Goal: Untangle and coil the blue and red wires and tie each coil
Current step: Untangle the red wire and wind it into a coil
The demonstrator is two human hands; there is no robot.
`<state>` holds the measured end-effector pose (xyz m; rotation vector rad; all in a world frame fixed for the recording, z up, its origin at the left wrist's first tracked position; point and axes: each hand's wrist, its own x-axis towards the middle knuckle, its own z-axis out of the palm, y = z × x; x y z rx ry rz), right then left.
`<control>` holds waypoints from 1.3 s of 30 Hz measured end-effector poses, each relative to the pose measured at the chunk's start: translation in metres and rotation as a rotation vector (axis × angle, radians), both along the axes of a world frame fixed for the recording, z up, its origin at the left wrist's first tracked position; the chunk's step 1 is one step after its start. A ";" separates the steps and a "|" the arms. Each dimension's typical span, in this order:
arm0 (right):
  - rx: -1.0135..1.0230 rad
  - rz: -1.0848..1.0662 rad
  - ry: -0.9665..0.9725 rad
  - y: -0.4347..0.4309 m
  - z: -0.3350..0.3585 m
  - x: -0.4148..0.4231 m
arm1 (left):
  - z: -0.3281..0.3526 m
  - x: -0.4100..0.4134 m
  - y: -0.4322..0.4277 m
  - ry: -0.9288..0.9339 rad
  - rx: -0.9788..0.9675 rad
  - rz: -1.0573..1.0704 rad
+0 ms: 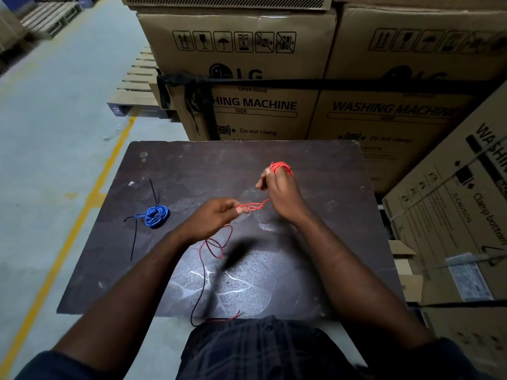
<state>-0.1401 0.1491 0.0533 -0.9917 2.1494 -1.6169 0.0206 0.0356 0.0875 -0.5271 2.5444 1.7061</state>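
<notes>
Left cardboard box (247,78) reads "LG", "Life's Good", "Do not clamp", right box (389,111) "WASHING MACHINE"

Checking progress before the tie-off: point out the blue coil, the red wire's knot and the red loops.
blue coil (156,218): head view, on its wound strands.
red wire's knot (252,207): head view, on the crossing.
red loops (281,168): head view, on the bundle's top.

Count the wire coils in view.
2. A blue coil lies on the table, left side; a red coil is wound round fingers of the right hand, its tail pinched by the left hand. None seems hidden.
</notes>
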 end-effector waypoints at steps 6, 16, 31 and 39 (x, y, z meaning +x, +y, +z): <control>0.318 0.285 0.149 0.014 -0.001 0.008 | -0.005 0.004 -0.022 0.054 -0.362 0.213; 0.279 0.317 0.032 0.015 0.015 0.005 | -0.017 0.005 -0.032 0.017 -0.389 0.275; 0.171 0.174 0.108 0.006 0.004 0.015 | -0.027 0.003 -0.025 -0.144 0.024 0.009; 0.175 0.144 0.153 0.003 0.008 0.019 | -0.037 -0.013 0.004 0.175 -0.248 0.246</control>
